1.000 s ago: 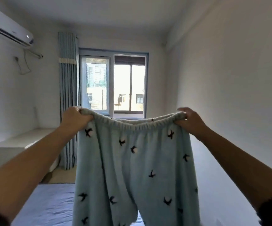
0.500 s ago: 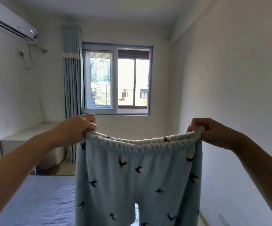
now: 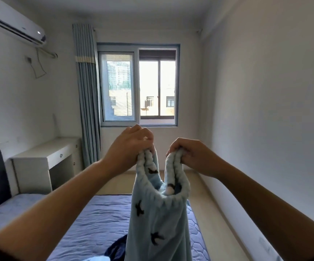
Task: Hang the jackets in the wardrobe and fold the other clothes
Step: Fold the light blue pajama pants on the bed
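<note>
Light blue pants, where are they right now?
In the head view the light blue pants hang at centre, waistband gripped by the left hand and right hand, above the bed.

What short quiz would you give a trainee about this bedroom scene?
1. True or false: the left hand and the right hand each grip the pants at the waistband.
2. What lies below the hanging pants? A, a bed. B, a sofa. C, a bathtub.
3. Fill in: the curtain hangs to the ___ of the window.

Key: 1 true; 2 A; 3 left.
</note>
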`<state>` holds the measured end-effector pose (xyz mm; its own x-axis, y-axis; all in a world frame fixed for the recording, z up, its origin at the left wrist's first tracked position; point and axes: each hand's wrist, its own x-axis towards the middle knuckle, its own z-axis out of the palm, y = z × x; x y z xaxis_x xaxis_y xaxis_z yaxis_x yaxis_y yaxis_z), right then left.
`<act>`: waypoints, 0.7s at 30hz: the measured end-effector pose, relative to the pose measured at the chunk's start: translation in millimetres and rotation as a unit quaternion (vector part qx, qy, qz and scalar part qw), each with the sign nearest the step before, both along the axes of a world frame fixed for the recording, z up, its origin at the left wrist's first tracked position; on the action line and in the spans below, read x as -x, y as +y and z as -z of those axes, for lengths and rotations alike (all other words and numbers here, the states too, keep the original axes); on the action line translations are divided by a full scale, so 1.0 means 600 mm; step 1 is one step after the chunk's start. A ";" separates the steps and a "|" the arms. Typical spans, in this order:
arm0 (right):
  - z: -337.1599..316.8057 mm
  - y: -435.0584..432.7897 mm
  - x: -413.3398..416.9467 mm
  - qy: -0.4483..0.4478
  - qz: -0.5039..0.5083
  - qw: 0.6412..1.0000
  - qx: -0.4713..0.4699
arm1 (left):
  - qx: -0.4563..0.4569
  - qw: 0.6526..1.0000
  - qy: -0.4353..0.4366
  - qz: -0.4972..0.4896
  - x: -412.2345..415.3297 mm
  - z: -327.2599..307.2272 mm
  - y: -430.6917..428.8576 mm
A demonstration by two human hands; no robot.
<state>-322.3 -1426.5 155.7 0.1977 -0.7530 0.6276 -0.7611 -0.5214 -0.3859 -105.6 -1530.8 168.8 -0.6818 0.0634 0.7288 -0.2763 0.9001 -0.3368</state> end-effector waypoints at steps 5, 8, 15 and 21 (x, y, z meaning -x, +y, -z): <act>0.007 -0.006 -0.026 -0.016 -0.045 0.998 0.033 | -0.067 0.997 0.006 0.036 -0.004 0.017 0.025; 0.014 -0.012 -0.034 -0.037 -0.081 0.996 0.008 | -0.073 0.996 0.027 0.038 -0.004 0.028 0.043; 0.025 -0.007 -0.038 -0.096 -0.101 0.979 -0.150 | -0.140 0.989 0.039 0.025 0.000 0.047 0.058; 0.057 0.012 -0.008 -0.144 -0.053 0.979 -0.136 | -0.260 0.963 -0.003 0.078 -0.034 0.067 0.080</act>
